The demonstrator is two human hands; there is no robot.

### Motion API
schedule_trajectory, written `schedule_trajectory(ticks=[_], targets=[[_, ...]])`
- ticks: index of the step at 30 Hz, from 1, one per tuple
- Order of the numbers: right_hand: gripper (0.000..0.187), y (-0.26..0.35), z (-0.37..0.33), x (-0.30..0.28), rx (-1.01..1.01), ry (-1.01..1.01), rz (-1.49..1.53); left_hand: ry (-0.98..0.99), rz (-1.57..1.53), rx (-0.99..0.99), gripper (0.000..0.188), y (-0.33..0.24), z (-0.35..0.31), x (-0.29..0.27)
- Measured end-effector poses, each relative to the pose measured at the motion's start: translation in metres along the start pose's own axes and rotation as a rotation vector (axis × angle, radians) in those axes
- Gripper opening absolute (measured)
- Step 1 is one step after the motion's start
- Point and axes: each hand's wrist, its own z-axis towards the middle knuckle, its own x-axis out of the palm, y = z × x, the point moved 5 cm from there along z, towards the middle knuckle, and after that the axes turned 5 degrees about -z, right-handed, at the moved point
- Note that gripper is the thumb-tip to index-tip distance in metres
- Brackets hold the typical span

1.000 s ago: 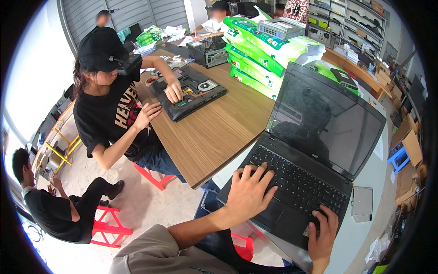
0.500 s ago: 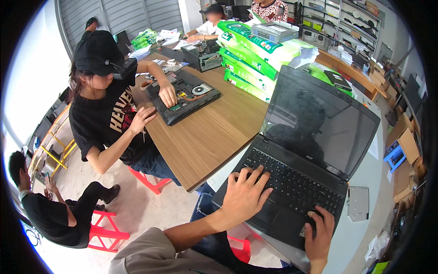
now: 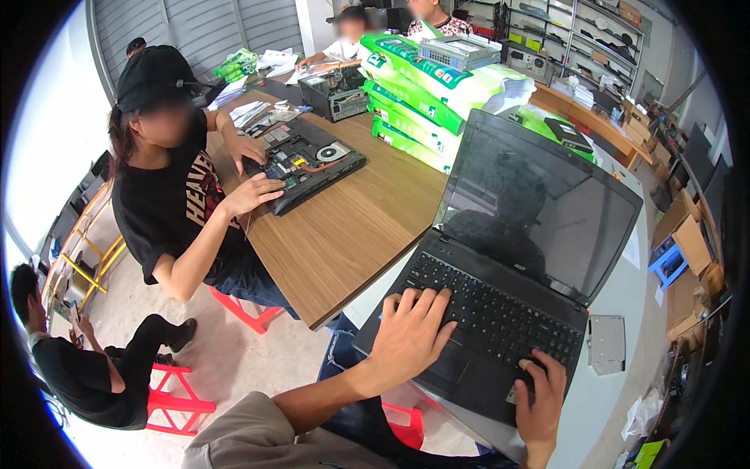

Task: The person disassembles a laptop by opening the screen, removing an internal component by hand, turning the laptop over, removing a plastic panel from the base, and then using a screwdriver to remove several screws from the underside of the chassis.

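While flat left hand (image 3: 412, 338) presses matte laptop (image 3: 508, 313) — right hand (image 3: 541, 399) beside

Two hands, the left hand (image 3: 410, 332) and the right hand (image 3: 541, 393), rest on one open laptop (image 3: 512, 281). One opened laptop (image 3: 305, 160) lies before a seated person (image 3: 176, 180). Four other people are in view. Two red stools (image 3: 168, 399) show fully. One stack of green bags (image 3: 422, 86) stands on the wooden table (image 3: 344, 234). One drive (image 3: 606, 344) lies beside the laptop.
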Motion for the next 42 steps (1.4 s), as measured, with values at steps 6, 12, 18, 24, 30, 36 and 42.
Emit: schedule_trajectory(ticks=[6,12,18,24,30,36,42], targets=[[0.033,-0.009,-0.001,0.000,-0.005,0.006,-0.021,-0.061,-0.026,0.006,0.040,-0.004,0.001,-0.004],[0.032,0.004,0.001,-0.003,-0.027,-0.017,0.003,-0.019,-0.013,-0.002,0.040,-0.001,0.000,-0.001],[0.031,0.003,-0.001,-0.004,-0.054,-0.023,-0.003,0.014,-0.004,0.010,0.039,-0.001,0.000,0.003],[0.031,0.003,0.000,-0.004,-0.049,-0.025,-0.001,-0.035,-0.018,0.017,0.039,-0.002,0.000,0.001],[0.031,0.003,-0.001,-0.004,-0.060,-0.033,0.006,0.012,-0.037,0.000,0.038,-0.001,0.000,0.001],[0.030,0.004,-0.002,-0.002,-0.062,-0.036,0.005,-0.060,-0.020,0.008,0.044,-0.001,-0.003,-0.003],[0.030,0.002,-0.004,-0.003,-0.077,-0.050,-0.004,-0.035,-0.001,0.017,0.045,0.001,-0.005,0.001]])
